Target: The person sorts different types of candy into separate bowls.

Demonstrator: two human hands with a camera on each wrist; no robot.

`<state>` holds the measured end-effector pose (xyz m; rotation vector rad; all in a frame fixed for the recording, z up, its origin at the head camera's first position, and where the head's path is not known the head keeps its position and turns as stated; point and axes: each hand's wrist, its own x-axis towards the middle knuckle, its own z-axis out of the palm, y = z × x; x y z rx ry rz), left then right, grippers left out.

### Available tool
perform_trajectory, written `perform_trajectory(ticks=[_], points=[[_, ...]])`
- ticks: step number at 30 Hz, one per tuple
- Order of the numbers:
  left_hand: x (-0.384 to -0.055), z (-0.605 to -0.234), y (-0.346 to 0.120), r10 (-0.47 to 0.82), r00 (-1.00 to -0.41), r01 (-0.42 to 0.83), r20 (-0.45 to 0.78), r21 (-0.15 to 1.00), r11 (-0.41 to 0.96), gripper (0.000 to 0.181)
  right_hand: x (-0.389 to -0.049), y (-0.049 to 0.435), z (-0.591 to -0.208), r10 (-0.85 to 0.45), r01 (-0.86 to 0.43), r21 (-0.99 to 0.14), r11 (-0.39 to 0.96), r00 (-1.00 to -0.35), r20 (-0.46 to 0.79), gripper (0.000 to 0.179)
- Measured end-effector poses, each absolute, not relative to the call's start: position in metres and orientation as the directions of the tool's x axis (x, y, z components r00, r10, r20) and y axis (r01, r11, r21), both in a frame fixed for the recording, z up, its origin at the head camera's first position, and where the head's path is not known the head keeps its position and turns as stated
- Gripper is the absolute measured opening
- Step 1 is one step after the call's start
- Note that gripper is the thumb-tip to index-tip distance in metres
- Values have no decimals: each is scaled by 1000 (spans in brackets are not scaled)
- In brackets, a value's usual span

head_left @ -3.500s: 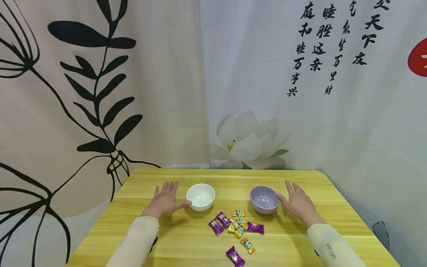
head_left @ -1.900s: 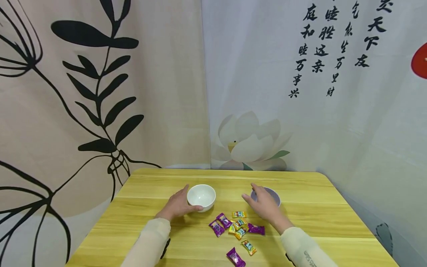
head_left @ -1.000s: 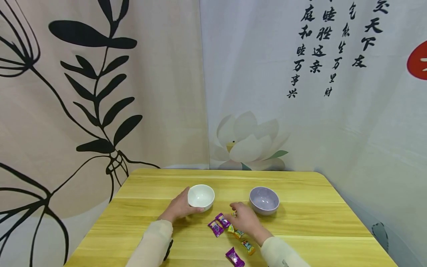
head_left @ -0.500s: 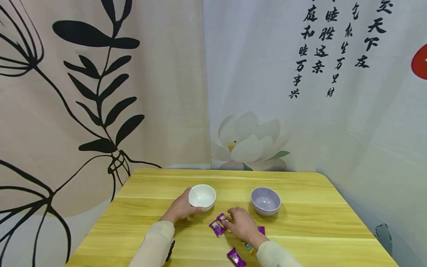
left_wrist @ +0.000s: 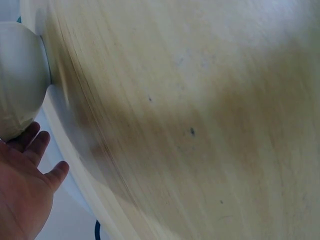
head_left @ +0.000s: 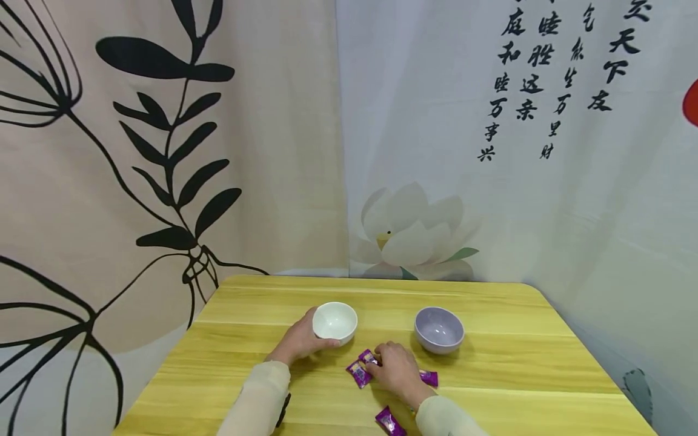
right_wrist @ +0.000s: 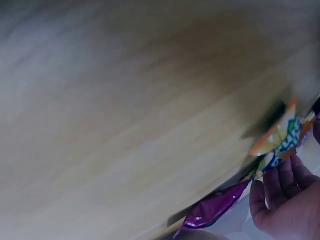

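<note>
My left hand (head_left: 299, 340) holds the white bowl (head_left: 335, 322) by its left side, thumb at the near rim. In the left wrist view its fingertips press against the bowl's wall. My right hand (head_left: 397, 370) is low over the wrapped candies, fingers curled down. In the right wrist view, its fingers pinch a yellow-and-orange wrapped candy (right_wrist: 281, 134), which stands tilted; a purple candy (right_wrist: 215, 207) lies beside them. Purple-wrapped candies (head_left: 358, 374) lie just left of the right hand, and another purple candy (head_left: 429, 378) shows at its right. The hand hides most of the yellow candies.
A lavender bowl (head_left: 439, 330) stands behind and right of the right hand. One purple candy (head_left: 390, 421) lies apart near the front of the wooden table (head_left: 518, 363). A printed curtain (head_left: 289, 151) hangs behind the table's far edge.
My right hand has come from beside the lavender bowl, across it and down onto the candies, curling around a yellow one. My left hand has shifted from beside the white bowl to grip it.
</note>
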<state>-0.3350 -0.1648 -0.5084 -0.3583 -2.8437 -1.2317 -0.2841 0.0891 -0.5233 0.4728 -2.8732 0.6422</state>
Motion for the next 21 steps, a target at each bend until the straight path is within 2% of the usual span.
perform_trajectory(ticks=[3, 10, 21], points=[[-336, -509, -165, 203, -973, 220, 112, 722, 657, 106, -284, 88, -523, -280, -350, -352, 868, -931, 235, 24], [-335, -510, -164, 198, -974, 214, 109, 727, 653, 106, -285, 86, -523, -267, -332, -319, 888, -936, 230, 19], [-335, -512, -164, 206, -972, 220, 110, 727, 650, 105, -292, 85, -526, -221, -295, -369, 881, -948, 230, 17]])
